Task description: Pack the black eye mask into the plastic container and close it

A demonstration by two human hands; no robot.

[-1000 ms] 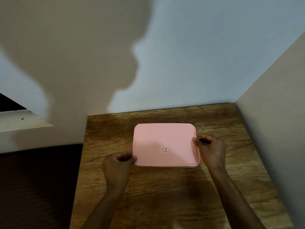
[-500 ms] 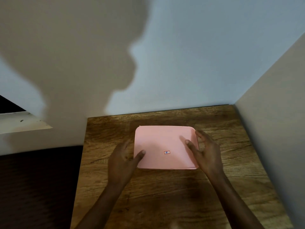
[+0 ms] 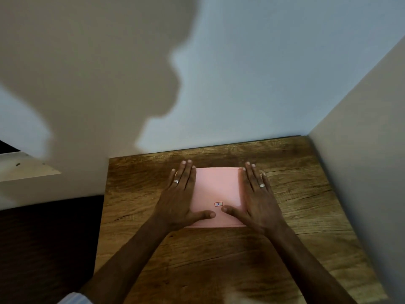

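Now that my left hand (image 3: 182,200) and right hand (image 3: 258,205) have gone from gripping edges to lying flat, fingers spread, on the pink lid (image 3: 217,189) mid-desk (image 3: 295,249), I judge it nearly closed; the eye mask is hidden.

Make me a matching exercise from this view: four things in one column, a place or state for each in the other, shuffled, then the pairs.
Things:
1. left hand
2. right hand
3. pink lid
4. small sticker

Places or states:
A. on the lid, just above the right thumb
B. flat on the lid's left side
C. lying on the wooden table, under both palms
D. flat on the lid's right side

Pairs: 1-B, 2-D, 3-C, 4-A
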